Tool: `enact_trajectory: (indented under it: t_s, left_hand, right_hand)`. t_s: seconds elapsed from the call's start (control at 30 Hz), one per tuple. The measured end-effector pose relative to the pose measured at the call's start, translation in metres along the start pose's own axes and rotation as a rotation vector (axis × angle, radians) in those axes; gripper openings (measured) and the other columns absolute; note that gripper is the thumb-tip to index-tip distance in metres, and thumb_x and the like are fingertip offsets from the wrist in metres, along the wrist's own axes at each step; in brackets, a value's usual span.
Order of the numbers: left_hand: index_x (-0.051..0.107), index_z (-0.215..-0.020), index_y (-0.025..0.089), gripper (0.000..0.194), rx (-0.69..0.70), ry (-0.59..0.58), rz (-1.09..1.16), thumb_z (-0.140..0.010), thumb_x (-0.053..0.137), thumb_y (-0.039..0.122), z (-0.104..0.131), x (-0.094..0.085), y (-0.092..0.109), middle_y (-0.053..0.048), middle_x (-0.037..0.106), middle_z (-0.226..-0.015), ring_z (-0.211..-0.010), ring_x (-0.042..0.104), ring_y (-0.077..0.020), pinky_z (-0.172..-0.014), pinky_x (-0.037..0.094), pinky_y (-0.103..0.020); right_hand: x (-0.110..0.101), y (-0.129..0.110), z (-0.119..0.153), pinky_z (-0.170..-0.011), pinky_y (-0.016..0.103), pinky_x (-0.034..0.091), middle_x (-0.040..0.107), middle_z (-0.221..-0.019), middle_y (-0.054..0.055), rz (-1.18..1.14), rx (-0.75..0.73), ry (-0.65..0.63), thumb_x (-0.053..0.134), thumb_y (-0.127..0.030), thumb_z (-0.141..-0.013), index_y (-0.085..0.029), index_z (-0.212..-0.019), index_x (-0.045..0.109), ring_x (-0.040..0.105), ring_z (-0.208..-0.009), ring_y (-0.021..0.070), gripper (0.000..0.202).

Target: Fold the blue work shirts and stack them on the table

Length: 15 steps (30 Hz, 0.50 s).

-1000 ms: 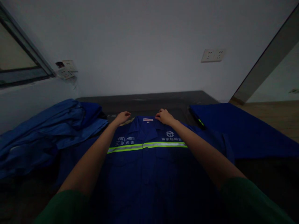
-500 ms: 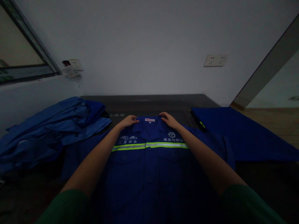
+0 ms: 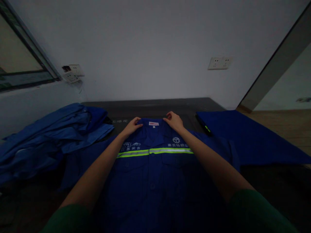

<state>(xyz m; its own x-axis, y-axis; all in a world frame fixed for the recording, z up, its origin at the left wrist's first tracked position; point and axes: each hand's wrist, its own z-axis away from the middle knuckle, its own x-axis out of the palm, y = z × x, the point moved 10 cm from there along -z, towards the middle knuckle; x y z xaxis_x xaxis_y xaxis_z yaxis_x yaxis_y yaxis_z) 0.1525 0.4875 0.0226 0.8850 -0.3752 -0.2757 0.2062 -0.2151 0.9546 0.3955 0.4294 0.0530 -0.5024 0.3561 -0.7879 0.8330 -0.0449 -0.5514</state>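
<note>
A dark blue work jacket (image 3: 155, 168) lies spread flat, front side up, its collar away from me. Across its chest run a yellow-green and silver reflective stripe and white printed characters. A white label with red print (image 3: 154, 123) shows inside the neck. My left hand (image 3: 132, 126) pinches the collar's left side between thumb and fingers. On the collar's right side is my right hand (image 3: 174, 121), its thumb and fingertips closed at the edge. The jacket's lower part fades into shadow.
Crumpled blue garments (image 3: 48, 136) are heaped at the left. A flat blue garment (image 3: 245, 136) with a bit of reflective trim lies at the right. Behind the dark table (image 3: 150, 105) rises a white wall with a socket plate (image 3: 220, 63).
My right hand has lifted slightly and its fingers are more curled at the collar. My left hand stays at its side of the collar. The view has shifted a little.
</note>
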Motion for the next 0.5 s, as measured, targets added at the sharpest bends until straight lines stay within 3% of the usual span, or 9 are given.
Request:
enact_trajectory:
  t_s: [0.1, 0.23, 0.5]
  left_hand:
    - [0.059, -0.087, 0.019, 0.026, 0.026, 0.134, -0.188, -0.073, 0.068, 0.038, -0.002, -0.008, 0.006, -0.001, 0.069, -0.080, -0.072, 0.064, -0.0170, -0.066, 0.052, -0.027]
    - [0.063, -0.081, 0.018, 0.020, 0.105, 0.252, -0.328, -0.070, 0.070, 0.034, -0.006, -0.012, 0.020, -0.003, 0.069, -0.083, -0.081, 0.064, -0.0199, -0.074, 0.049, -0.028]
    - [0.064, -0.083, 0.018, 0.015, 0.221, 0.288, -0.301, -0.076, 0.063, 0.031, 0.004, -0.014, 0.035, -0.002, 0.068, -0.087, -0.088, 0.063, -0.0191, -0.083, 0.047, -0.028]
  right_hand:
    - [0.014, -0.025, -0.001, -0.084, 0.035, 0.046, 0.061, -0.112, 0.011, 0.177, -0.010, -0.026, 0.068, -0.029, -0.076, -0.020, -0.108, 0.053, 0.054, -0.108, 0.0245, 0.036]
    - [0.022, -0.025, -0.004, -0.085, 0.035, 0.046, 0.060, -0.114, 0.015, 0.233, 0.115, -0.021, 0.055, -0.008, -0.078, -0.018, -0.107, 0.054, 0.053, -0.111, 0.0255, 0.031]
    - [0.015, -0.014, -0.004, -0.079, 0.030, 0.048, 0.067, -0.108, 0.011, 0.224, 0.166, -0.101, 0.060, -0.011, -0.079, -0.022, -0.104, 0.059, 0.063, -0.101, 0.0227, 0.027]
